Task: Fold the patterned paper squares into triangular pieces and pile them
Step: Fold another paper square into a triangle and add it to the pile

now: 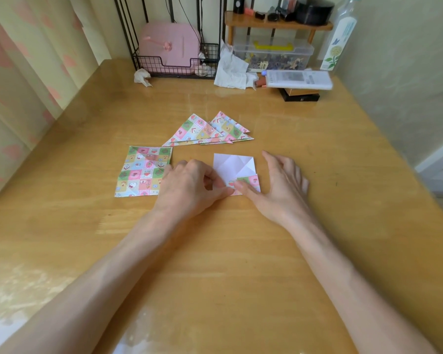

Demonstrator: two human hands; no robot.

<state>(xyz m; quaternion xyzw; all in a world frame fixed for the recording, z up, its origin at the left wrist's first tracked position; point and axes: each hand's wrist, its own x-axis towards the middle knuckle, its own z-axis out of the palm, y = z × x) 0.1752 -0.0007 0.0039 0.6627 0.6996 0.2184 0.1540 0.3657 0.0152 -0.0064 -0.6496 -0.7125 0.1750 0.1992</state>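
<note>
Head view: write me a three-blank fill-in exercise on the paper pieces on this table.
The sheet being folded lies mostly ____ side up. The folded pieces beyond it are shaped as ____. The flat patterned squares lie to the person's ____.
Missing words: white; triangles; left.

Your one camera rides on your head, wide-angle, looking forward and down along the wooden table [317,226]. It sits close: your left hand [189,186] and right hand [279,185] meet at the paper square [232,164] mid-frame, and the wire rack [174,65] by the far wall tops the view.
</note>
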